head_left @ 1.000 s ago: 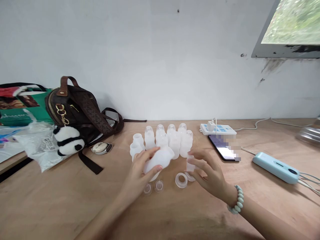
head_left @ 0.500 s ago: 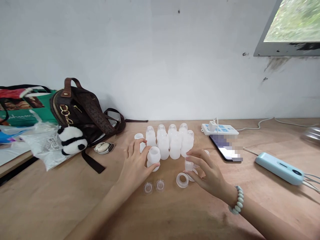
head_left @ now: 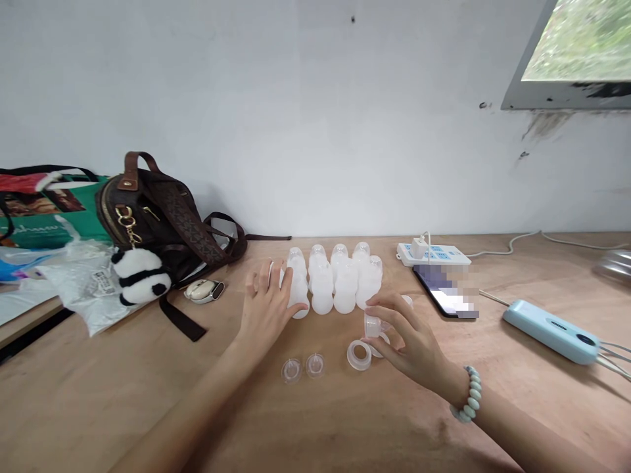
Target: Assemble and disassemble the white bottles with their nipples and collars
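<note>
My left hand curls around a frosted white baby bottle, thumb across its front, at the left end of the front row. Part of another bottle shows behind those fingers. Several white bottles with clear domed caps stand upright in two rows beside it. Between thumb and fingers, my right hand has a small clear cap, just above the table. Below lies a white screw ring, with a second ring partly hidden by that hand. Two clear nipples rest nearer me.
At left are a brown backpack with a panda charm, a plastic bag and a mouse. To the right lie a phone, a power strip and a light-blue device with cables.
My left hand has moved the open-topped bottle away from me and slightly left, into line with the front row. My right hand keeps the clear cap almost still.
</note>
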Demonstrator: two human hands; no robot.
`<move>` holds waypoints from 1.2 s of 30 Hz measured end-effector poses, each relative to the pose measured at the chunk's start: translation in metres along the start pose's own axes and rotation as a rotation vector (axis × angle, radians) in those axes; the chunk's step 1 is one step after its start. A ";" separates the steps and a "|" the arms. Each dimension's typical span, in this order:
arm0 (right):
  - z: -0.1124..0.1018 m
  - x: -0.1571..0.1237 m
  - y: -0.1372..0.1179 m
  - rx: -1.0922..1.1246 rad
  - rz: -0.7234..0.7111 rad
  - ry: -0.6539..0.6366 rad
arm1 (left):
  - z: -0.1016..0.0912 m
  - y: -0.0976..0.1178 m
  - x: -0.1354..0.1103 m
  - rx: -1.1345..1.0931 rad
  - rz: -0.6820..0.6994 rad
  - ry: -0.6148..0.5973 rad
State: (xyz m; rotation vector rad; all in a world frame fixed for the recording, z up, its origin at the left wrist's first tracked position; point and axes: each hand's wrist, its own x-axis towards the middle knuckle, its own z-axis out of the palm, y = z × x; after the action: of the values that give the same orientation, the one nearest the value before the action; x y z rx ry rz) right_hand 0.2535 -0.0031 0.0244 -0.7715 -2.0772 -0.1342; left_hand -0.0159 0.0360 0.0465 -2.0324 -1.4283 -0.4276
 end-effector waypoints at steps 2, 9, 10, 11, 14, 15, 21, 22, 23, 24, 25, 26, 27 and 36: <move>0.001 -0.001 0.000 0.039 0.035 0.012 | 0.000 -0.001 -0.001 -0.035 -0.005 0.038; 0.002 -0.001 -0.003 0.114 0.021 0.087 | -0.030 0.029 -0.009 -0.789 -0.034 0.086; 0.002 -0.001 -0.004 0.115 -0.001 0.098 | -0.035 0.037 -0.009 -0.977 -0.076 -0.006; 0.001 0.000 -0.006 0.117 -0.020 0.108 | -0.039 0.044 -0.008 -1.166 -0.131 -0.107; -0.002 0.001 -0.011 0.112 -0.073 0.126 | -0.045 0.063 -0.003 -1.685 -0.272 -0.448; -0.004 0.002 -0.013 0.107 -0.090 0.129 | -0.045 0.067 -0.002 -1.807 -0.311 -0.534; -0.007 0.004 -0.017 0.112 -0.119 0.139 | -0.046 0.075 0.000 -2.133 -0.535 -0.741; -0.006 0.004 -0.016 0.120 -0.119 0.137 | -0.047 0.076 0.000 -2.161 -0.573 -0.778; -0.005 0.003 -0.016 0.129 -0.119 0.135 | -0.048 0.076 0.000 -2.185 -0.614 -0.809; -0.004 0.003 -0.016 0.140 -0.121 0.132 | -0.049 0.077 0.000 -2.205 -0.657 -0.833; -0.004 0.003 -0.015 0.151 -0.121 0.130 | -0.050 0.078 0.001 -2.225 -0.698 -0.843; -0.003 0.002 -0.016 0.165 -0.118 0.129 | -0.051 0.078 0.001 -2.244 -0.728 -0.850; -0.003 0.002 -0.016 0.183 -0.111 0.131 | -0.053 0.079 0.001 -2.260 -0.746 -0.854; -0.005 0.005 -0.026 0.321 0.106 0.030 | -0.061 0.079 0.001 -2.399 -0.628 -0.918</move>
State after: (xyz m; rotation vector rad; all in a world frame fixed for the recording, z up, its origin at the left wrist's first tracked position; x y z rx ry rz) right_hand 0.2406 -0.0238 0.0360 -0.6747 -1.9598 0.2401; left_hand 0.0627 -0.0211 0.0698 -3.4163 -2.3827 -2.8728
